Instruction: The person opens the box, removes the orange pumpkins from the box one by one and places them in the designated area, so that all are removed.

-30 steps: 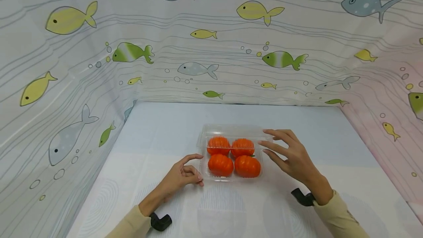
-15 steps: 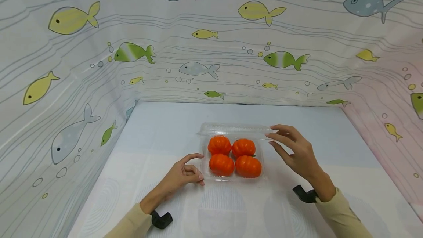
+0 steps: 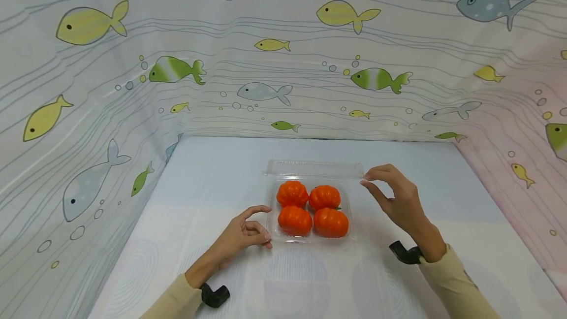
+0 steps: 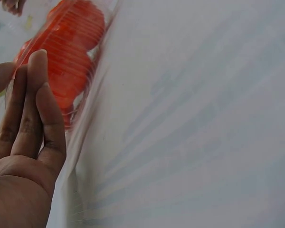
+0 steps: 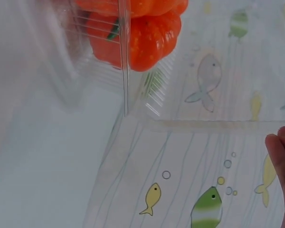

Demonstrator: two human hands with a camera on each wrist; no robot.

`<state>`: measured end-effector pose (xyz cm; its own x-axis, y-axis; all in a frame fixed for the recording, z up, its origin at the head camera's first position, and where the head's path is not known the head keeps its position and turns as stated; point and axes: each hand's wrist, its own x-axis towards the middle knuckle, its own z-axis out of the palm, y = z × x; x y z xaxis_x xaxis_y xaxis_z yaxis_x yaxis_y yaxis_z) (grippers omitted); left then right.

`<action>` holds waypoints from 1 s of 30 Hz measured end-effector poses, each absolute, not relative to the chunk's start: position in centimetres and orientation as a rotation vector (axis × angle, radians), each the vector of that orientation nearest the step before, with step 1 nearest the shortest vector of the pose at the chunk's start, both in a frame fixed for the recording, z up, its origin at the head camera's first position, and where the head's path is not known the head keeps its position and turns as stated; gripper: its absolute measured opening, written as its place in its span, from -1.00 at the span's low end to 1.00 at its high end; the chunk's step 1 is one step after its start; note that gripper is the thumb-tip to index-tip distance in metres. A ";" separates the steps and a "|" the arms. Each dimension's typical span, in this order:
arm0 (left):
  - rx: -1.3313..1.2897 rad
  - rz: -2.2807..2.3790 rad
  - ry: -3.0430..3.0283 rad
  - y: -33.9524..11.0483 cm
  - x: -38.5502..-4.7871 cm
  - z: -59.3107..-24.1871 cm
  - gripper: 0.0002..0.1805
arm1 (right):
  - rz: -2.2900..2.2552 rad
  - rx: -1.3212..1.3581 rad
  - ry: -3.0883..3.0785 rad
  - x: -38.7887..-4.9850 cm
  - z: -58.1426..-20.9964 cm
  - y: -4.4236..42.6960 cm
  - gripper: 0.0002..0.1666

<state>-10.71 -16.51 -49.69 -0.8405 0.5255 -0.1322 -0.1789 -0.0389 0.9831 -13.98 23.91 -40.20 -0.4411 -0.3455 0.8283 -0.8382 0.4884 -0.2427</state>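
Observation:
A clear plastic clamshell box (image 3: 272,234) stands on the table with its lid (image 3: 314,168) raised at the back. Inside it sit several orange-red, ribbed vegetables (image 3: 295,220), like tomatoes or peppers; a green stem shows on one. My left hand (image 3: 241,235) holds the box's left side, its fingers curled at the rim; the left wrist view shows the fingers (image 4: 38,71) against the clear wall. My right hand (image 3: 400,201) pinches the lid's right corner between thumb and fingers. In the right wrist view, the fingertips (image 5: 274,142) meet the lid's edge.
A pale tablecloth (image 3: 212,171) with faint arc patterns covers the table. Behind it and along both sides hangs a curtain (image 3: 310,73) printed with fish. Black camera mounts (image 3: 215,296) sit at both wrists.
The lid has swung back and away from over the vegetables, with my right hand moving slightly up and right along with it. My left hand has stayed at the box's left side.

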 end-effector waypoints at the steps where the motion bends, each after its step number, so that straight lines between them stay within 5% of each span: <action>1: 0.364 1.927 1.765 -16.5 -10.7 -49.7 -0.22 | 0.866 0.973 -1.997 -14.2 -40.2 23.9 -0.53; 7: 0.366 1.926 1.771 -16.6 -10.7 -49.7 -0.21 | 0.942 0.924 -2.001 -15.7 -40.1 24.1 -0.80; 12: 0.384 1.935 1.757 -16.6 -10.7 -49.8 -0.20 | 1.026 0.824 -2.010 -16.2 -39.5 23.3 -0.53; 30: 0.414 1.948 1.743 -16.5 -10.6 -50.1 -0.21 | 1.166 0.760 -1.950 -19.1 -39.3 22.4 -0.48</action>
<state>-10.64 -16.55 -50.09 -0.8338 0.5436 -0.0967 -0.1563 -0.0645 0.9856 -19.07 22.43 -39.26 -0.5600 -0.1178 0.8201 -0.7782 0.4145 -0.4718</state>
